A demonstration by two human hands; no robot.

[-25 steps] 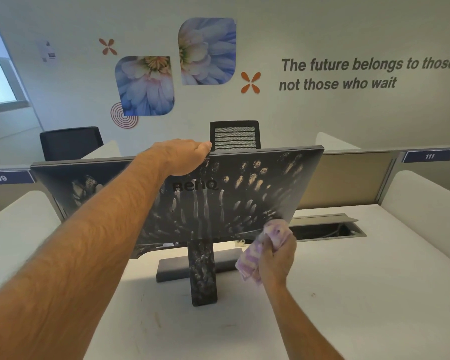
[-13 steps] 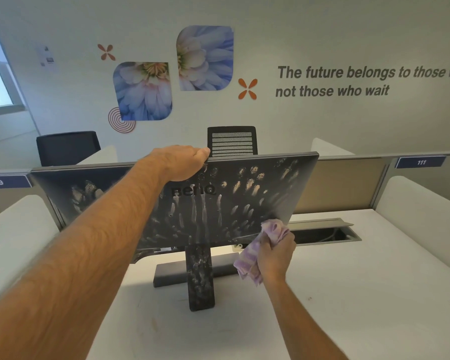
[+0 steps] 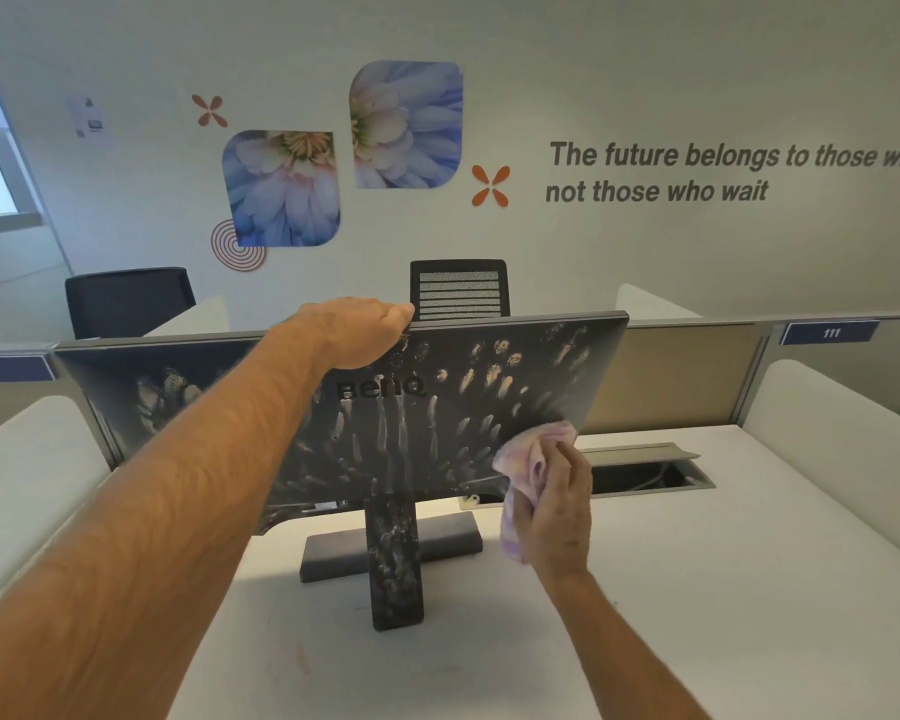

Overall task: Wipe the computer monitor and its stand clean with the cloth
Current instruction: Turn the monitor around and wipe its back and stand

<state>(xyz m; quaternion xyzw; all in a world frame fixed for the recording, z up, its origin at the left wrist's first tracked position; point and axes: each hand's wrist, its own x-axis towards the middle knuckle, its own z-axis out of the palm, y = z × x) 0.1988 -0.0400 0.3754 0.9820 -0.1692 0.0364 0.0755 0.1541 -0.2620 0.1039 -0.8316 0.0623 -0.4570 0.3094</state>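
Observation:
The dark monitor point(image 3: 489, 387) faces away from me, its back covered in pale dusty finger smears. Its stand point(image 3: 393, 563) and flat base point(image 3: 437, 537) are smeared too and rest on the white desk. My left hand point(image 3: 354, 330) grips the monitor's top edge near the middle, fingers curled over it. My right hand point(image 3: 554, 506) holds a bunched pink-and-white cloth point(image 3: 528, 454), which presses against the back panel near its lower right corner.
The white desk point(image 3: 697, 589) has an open cable hatch point(image 3: 645, 470) just right of the monitor. Low partitions with number tags 109 and 111 run behind it. Two black chairs point(image 3: 458, 291) stand beyond, before a wall with flower pictures.
My right hand and the cloth have stayed at the monitor's lower right corner, shifting only slightly on the panel. The left hand keeps its hold on the top edge.

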